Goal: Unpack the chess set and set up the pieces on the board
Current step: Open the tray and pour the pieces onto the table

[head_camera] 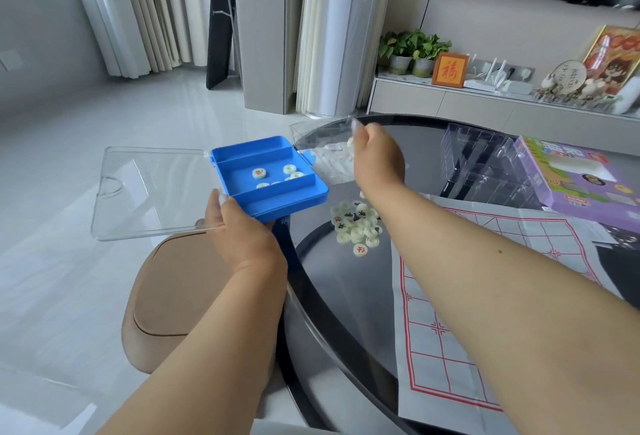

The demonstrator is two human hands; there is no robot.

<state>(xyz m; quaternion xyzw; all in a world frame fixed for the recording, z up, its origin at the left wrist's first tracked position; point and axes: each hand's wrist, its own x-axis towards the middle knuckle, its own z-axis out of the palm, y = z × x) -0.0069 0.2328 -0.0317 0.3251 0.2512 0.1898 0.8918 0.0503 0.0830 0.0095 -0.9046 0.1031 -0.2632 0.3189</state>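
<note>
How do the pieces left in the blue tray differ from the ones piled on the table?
The pieces in the blue tray are few and spread apart; the pile on the glass table holds many more, heaped touching. Tray pieces are held aloft by the left hand. Both are pale round discs with characters.

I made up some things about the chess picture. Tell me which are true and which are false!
1. The left hand holds the blue box. True.
2. The blue box is empty. False: a few white pieces lie in its middle compartment.
3. A pile of pieces lies on the dark table. True.
4. The paper board has pieces set up on it. False: it shows none.
5. The box's clear lid is closed. False: it is swung open.
</note>
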